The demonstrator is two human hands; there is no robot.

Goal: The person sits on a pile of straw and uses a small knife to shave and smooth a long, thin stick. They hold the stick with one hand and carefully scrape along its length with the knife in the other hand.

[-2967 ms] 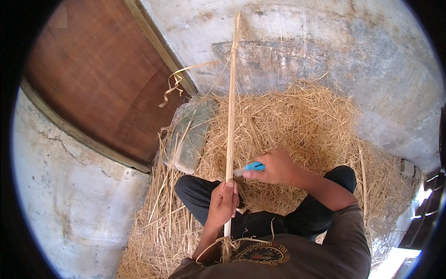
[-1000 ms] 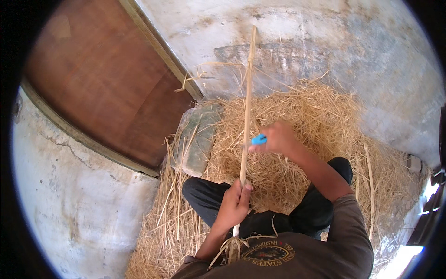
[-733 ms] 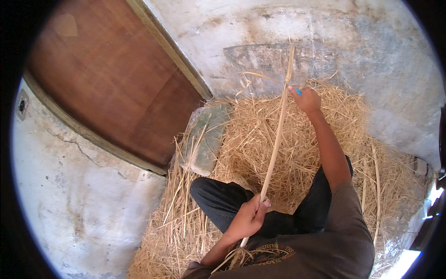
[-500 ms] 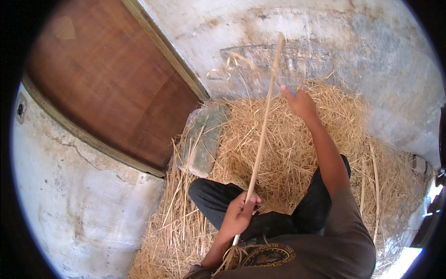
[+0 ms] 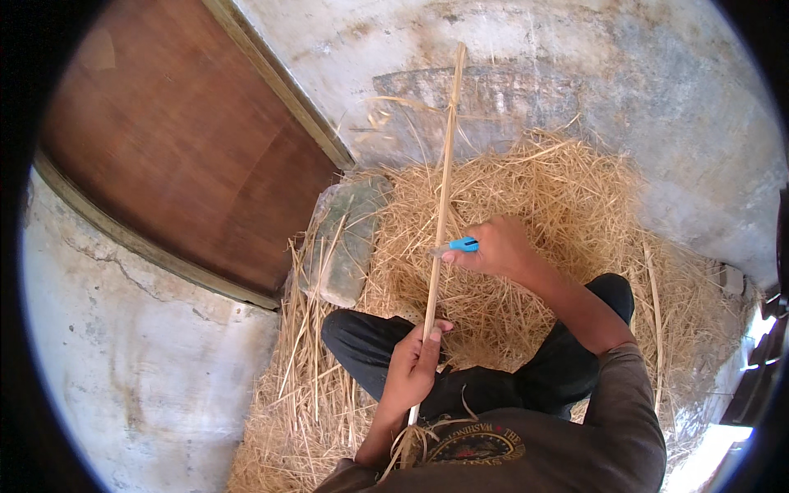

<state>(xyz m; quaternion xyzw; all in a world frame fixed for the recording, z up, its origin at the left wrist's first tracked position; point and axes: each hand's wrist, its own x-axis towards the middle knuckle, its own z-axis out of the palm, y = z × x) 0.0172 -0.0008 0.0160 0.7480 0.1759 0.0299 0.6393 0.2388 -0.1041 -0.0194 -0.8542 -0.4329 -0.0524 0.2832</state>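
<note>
Long pale stick point(image 5: 440, 205), blue-handled knife point(image 5: 460, 245) against it

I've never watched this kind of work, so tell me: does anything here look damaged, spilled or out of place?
Mostly not. Straw shavings litter the floor around the person. The long stick, gripped by the left hand, has thin peeled strips curling off near its top; the right hand holds a blue-handled knife against it.

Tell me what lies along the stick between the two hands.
In the head view, only a bare stretch of stick runs between the left hand and the right hand, which holds a blue knife; straw lies behind.
</note>
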